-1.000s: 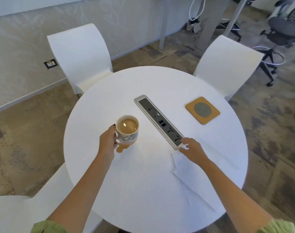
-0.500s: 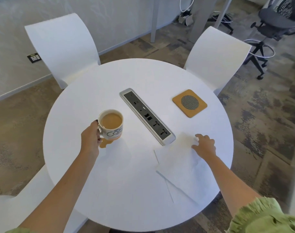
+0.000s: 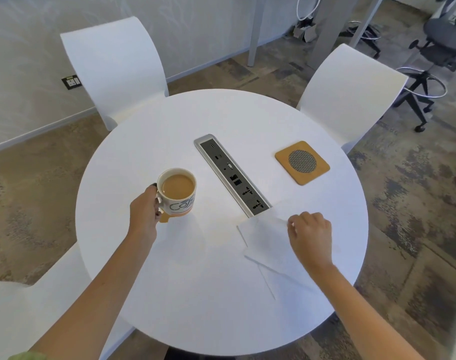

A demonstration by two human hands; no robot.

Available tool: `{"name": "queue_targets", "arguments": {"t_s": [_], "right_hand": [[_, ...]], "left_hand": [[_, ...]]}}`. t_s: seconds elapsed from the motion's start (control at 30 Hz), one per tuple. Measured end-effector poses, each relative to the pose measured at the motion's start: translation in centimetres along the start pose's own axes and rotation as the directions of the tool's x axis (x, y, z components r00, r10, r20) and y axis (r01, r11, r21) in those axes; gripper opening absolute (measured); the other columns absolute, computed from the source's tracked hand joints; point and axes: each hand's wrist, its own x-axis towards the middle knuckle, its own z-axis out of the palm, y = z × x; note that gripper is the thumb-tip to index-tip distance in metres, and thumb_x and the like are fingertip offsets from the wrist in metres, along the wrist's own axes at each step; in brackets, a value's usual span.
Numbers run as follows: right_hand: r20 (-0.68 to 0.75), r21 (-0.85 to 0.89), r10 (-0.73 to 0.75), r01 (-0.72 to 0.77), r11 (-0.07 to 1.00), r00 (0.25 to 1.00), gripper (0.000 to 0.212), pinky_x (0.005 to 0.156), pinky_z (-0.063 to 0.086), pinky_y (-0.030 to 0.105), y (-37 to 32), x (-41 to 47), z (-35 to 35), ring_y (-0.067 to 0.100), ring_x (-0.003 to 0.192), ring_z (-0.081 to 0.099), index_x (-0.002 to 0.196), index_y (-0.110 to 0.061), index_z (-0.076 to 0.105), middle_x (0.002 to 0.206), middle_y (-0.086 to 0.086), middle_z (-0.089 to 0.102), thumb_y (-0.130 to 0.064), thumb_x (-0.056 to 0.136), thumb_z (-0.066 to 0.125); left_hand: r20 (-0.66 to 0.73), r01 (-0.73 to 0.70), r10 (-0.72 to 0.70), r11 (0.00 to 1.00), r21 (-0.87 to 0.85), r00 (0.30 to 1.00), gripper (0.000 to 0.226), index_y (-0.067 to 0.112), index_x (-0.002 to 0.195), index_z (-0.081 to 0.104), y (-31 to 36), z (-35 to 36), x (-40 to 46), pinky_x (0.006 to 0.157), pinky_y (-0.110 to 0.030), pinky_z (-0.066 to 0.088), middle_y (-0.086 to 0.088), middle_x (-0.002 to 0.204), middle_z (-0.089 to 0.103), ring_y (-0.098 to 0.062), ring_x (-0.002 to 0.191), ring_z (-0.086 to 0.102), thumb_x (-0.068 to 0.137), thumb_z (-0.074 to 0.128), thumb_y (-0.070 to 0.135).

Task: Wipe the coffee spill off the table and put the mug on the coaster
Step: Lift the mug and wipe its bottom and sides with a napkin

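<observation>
Brimming coffee in the mug [image 3: 178, 192] your left hand [image 3: 143, 213] grips could slop onto the worktop [image 3: 169, 281] at nine o'clock if tilted while your right hand [image 3: 310, 233] pinches the napkin [image 3: 267, 237].

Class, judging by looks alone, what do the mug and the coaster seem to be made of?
The mug: probably glazed ceramic, white and glossy with printed lettering. The coaster: seemingly wood or bamboo, matte tan with rounded corners, and a grey round centre with a mesh pattern, possibly metal or fabric; the picture leaves that open.

The round white counter [image 3: 185, 120] carries a socket strip [image 3: 232, 175] at centre, a coaster [image 3: 302, 162] at two o'clock, a napkin [image 3: 268, 245] at four, and a coffee spill [image 3: 164, 218] at nine.
</observation>
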Motion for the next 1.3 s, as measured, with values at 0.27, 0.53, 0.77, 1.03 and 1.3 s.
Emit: {"name": "queue_targets", "arguments": {"t_s": [0.27, 0.53, 0.77, 1.03, 1.3], "right_hand": [[0.336, 0.008, -0.129, 0.134, 0.991, 0.933, 0.024, 0.049, 0.041, 0.032, -2.3, -7.1, 1.9, 0.025, 0.057, 0.053, 0.054, -0.013, 0.061, 0.054, 0.001, 0.057, -0.008, 0.061, 0.083], [0.449, 0.079, 0.062, -0.109, 0.991, 0.891, 0.039, 0.073, 0.049, 0.044, 0.0, -3.9, 2.1, 0.036, 0.098, 0.051, 0.123, -0.014, 0.057, 0.118, 0.012, 0.056, -0.014, 0.084, 0.065], [0.828, -0.013, 0.117, -0.191, 0.982, 0.548, 0.029, 0.084, 0.036, 0.026, 2.2, 0.9, 1.4, 0.02, 0.106, 0.051, 0.109, -0.024, 0.057, 0.101, -0.005, 0.058, -0.019, 0.082, 0.061], [0.8, 0.229, 0.004, -0.312, 0.922, 0.6, 0.012, 0.053, 0.041, 0.025, 1.8, 4.4, -1.6, 0.023, 0.08, 0.056, 0.1, -0.018, 0.052, 0.091, 0.004, 0.057, -0.015, 0.091, 0.045], [0.715, 0.477, -0.093, -0.386, 0.79, 0.693, 0.037, 0.071, 0.047, 0.025, -1.9, 5.9, -3.6, 0.011, 0.089, 0.057, 0.08, -0.03, 0.069, 0.103, -0.004, 0.061, 0.0, 0.083, 0.048]], "left_hand": [[0.011, -0.016, 0.016, 1.0, -0.011, 1.0, 0.005, 0.021, 0.076, 0.057, 0.2, -0.1, -0.2, 0.053, -0.024, 0.025, 0.004, 0.069, 0.04, -0.009, 0.052, 0.032, 0.079, 0.057, 0.025], [0.028, -0.028, 0.029, 0.999, -0.014, 0.999, 0.012, 0.02, 0.078, 0.054, 0.4, -0.2, -0.3, 0.052, -0.024, 0.024, 0.005, 0.064, 0.039, -0.011, 0.056, 0.032, 0.074, 0.058, 0.03], [0.023, -0.022, 0.022, 1.0, -0.004, 0.999, 0.011, 0.018, 0.081, 0.055, 0.8, -0.3, -0.1, 0.052, -0.025, 0.024, 0.003, 0.062, 0.035, -0.013, 0.06, 0.031, 0.08, 0.057, 0.028], [0.042, -0.023, 0.024, 0.999, -0.023, 0.999, 0.012, 0.017, 0.084, 0.054, 1.7, -0.8, 0.0, 0.054, -0.025, 0.025, -0.001, 0.075, 0.037, -0.014, 0.064, 0.03, 0.079, 0.057, 0.028], [0.022, -0.033, 0.033, 0.999, -0.001, 0.999, 0.012, 0.017, 0.081, 0.053, 3.4, -1.3, 0.3, 0.055, -0.025, 0.029, 0.0, 0.074, 0.039, -0.015, 0.065, 0.034, 0.081, 0.056, 0.029]]}}
